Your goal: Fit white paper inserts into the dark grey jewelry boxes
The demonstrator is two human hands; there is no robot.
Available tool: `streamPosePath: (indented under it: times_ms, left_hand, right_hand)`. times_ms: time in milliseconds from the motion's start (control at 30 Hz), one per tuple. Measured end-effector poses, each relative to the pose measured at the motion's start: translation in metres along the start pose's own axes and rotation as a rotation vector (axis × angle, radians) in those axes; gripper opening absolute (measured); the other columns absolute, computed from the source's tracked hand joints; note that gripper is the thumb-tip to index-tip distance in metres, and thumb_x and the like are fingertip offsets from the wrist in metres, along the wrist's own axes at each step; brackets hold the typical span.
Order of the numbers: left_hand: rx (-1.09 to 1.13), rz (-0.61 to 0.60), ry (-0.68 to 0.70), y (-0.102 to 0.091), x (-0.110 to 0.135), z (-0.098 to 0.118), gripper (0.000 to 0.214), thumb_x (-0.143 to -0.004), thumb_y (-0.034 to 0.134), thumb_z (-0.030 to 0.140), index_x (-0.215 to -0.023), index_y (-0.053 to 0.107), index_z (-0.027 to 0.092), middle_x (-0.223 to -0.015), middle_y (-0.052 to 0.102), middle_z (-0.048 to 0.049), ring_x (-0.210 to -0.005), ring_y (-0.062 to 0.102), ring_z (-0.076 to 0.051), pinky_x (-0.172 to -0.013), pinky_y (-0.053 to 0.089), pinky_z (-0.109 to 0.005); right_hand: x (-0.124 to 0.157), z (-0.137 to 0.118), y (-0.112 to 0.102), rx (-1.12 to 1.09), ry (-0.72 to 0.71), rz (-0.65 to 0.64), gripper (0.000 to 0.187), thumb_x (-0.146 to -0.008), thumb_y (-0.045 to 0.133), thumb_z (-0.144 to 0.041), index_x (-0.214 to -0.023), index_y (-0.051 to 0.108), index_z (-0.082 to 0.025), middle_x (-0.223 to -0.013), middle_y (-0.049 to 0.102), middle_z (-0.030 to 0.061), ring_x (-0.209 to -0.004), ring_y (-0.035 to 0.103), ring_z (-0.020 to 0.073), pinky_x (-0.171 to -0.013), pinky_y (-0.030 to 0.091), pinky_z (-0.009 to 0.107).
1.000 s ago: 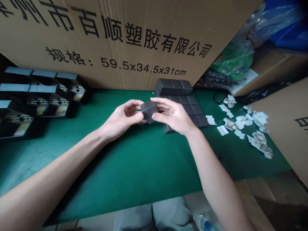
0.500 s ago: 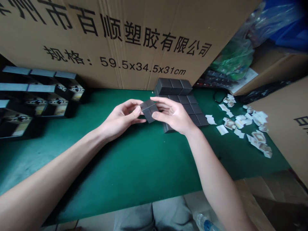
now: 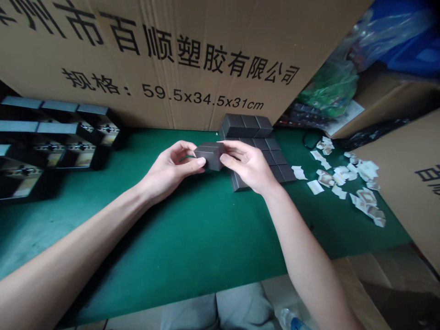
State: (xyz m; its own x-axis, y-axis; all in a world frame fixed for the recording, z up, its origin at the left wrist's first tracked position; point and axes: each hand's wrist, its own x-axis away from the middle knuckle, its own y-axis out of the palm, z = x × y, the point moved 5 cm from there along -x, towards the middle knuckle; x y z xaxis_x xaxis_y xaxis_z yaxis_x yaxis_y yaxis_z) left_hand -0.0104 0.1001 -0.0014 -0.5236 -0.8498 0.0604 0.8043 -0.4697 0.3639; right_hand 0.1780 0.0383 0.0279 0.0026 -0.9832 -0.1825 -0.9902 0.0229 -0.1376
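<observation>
Dark-grey block [image 3: 213, 158] is gripped by left hand [image 3: 172, 167] and right hand [image 3: 251, 167]; stacked blocks [image 3: 246, 123] stand nearby.

Black print on the large carton [image 3: 172, 68]
"…州市百顺塑胶有限公司" above "规格: 59.5x34.5x31cm"; right of the large carton, a second carton [image 3: 409, 183] bears characters cut off.

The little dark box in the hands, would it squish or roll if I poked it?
The dark box probably feels stiff, because its edges look straight. It likely wouldn't roll, since its sides look flat. It may be fairly light: the left hand and right hand seem to pinch it rather than cradle it.
</observation>
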Motion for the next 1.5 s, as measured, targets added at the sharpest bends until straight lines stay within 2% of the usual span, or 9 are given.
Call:
streamPosePath:
  times_ms: [167,533,633,767,867,933,1100,1333,1500]
  left_hand:
    - [-0.043,-0.004,0.022,-0.001,0.001,0.0,0.041,-0.066,0.098,0.029,-0.09,0.066,0.02,-0.094,0.071,-0.0008,-0.086,0.069,-0.014,-0.085,0.062,-0.028]
    - [-0.082,-0.044,0.032,-0.003,0.001,0.002,0.028,-0.073,0.094,0.032,-0.09,0.075,0.021,-0.101,0.073,-0.0033,-0.098,0.068,-0.017,-0.096,0.059,-0.031]
    - [-0.075,-0.046,0.01,-0.002,0.001,0.005,0.023,-0.077,0.091,0.035,-0.089,0.077,0.021,-0.105,0.073,-0.005,-0.1,0.068,-0.018,-0.088,0.061,-0.029]
    - [-0.073,-0.062,-0.023,-0.001,0.001,0.005,0.022,-0.077,0.09,0.035,-0.087,0.078,0.02,-0.106,0.072,-0.0064,-0.094,0.067,-0.016,-0.079,0.061,-0.025]
    - [-0.074,-0.054,-0.04,-0.002,0.002,0.005,0.024,-0.076,0.09,0.036,-0.085,0.077,0.018,-0.104,0.072,-0.007,-0.09,0.067,-0.016,-0.077,0.059,-0.025]
    - [-0.088,-0.051,-0.051,-0.003,0.002,0.004,0.025,-0.076,0.091,0.038,-0.084,0.077,0.018,-0.103,0.073,-0.0072,-0.088,0.067,-0.015,-0.076,0.059,-0.025]
    - [-0.13,-0.078,-0.058,-0.004,0.001,0.002,0.029,-0.077,0.09,0.041,-0.088,0.077,0.017,-0.097,0.073,-0.008,-0.086,0.068,-0.017,-0.075,0.057,-0.026]
    - [-0.14,-0.088,-0.093,-0.005,-0.001,0.0,0.031,-0.076,0.09,0.04,-0.089,0.076,0.016,-0.092,0.074,-0.0075,-0.079,0.066,-0.016,-0.074,0.056,-0.028]
    - [-0.114,-0.093,-0.114,-0.005,0.0,-0.001,0.031,-0.075,0.091,0.04,-0.088,0.076,0.016,-0.089,0.073,-0.0061,-0.077,0.066,-0.014,-0.072,0.054,-0.025]
  right_hand:
    - [0.0,-0.003,0.003,-0.006,0.041,0.006,0.041,-0.093,0.074,-0.053,-0.126,0.073,-0.027,-0.132,0.075,0.0032,-0.123,0.071,0.0217,-0.113,0.057,0.043]
    - [0.001,-0.001,0.001,0.009,0.046,0.034,0.052,-0.083,0.08,-0.056,-0.125,0.072,-0.026,-0.126,0.077,0.0061,-0.121,0.072,0.0265,-0.114,0.056,0.05]
    - [0.006,-0.01,-0.01,0.099,-0.09,0.225,0.052,-0.086,0.076,-0.054,-0.129,0.069,-0.027,-0.139,0.07,0.008,-0.134,0.065,0.0285,-0.119,0.052,0.05]
    - [0.018,-0.028,-0.044,0.376,-0.32,0.651,0.048,-0.094,0.062,-0.044,-0.141,0.059,-0.03,-0.158,0.052,0.0066,-0.155,0.042,0.0274,-0.126,0.042,0.05]
    - [0.025,-0.028,-0.079,0.52,-0.406,0.915,0.045,-0.091,0.063,-0.034,-0.135,0.06,-0.027,-0.147,0.057,0.0098,-0.146,0.053,0.0254,-0.122,0.047,0.05]
    - [0.025,-0.021,-0.101,0.575,-0.401,0.981,0.041,-0.088,0.066,-0.031,-0.128,0.064,-0.024,-0.142,0.059,0.0113,-0.139,0.058,0.0246,-0.118,0.051,0.049]
    - [0.022,0.0,-0.13,0.731,-0.28,0.968,0.024,-0.083,0.07,-0.027,-0.106,0.069,-0.02,-0.122,0.065,0.012,-0.123,0.064,0.0265,-0.113,0.052,0.053]
    - [0.016,0.014,-0.132,0.675,-0.195,0.929,0.019,-0.078,0.075,-0.028,-0.092,0.062,-0.023,-0.107,0.059,0.0031,-0.101,0.066,0.0183,-0.104,0.058,0.044]
    - [0.012,0.017,-0.132,0.717,-0.167,0.843,0.013,-0.08,0.074,-0.029,-0.083,0.063,-0.023,-0.112,0.065,0.0075,-0.111,0.068,0.0236,-0.104,0.058,0.046]
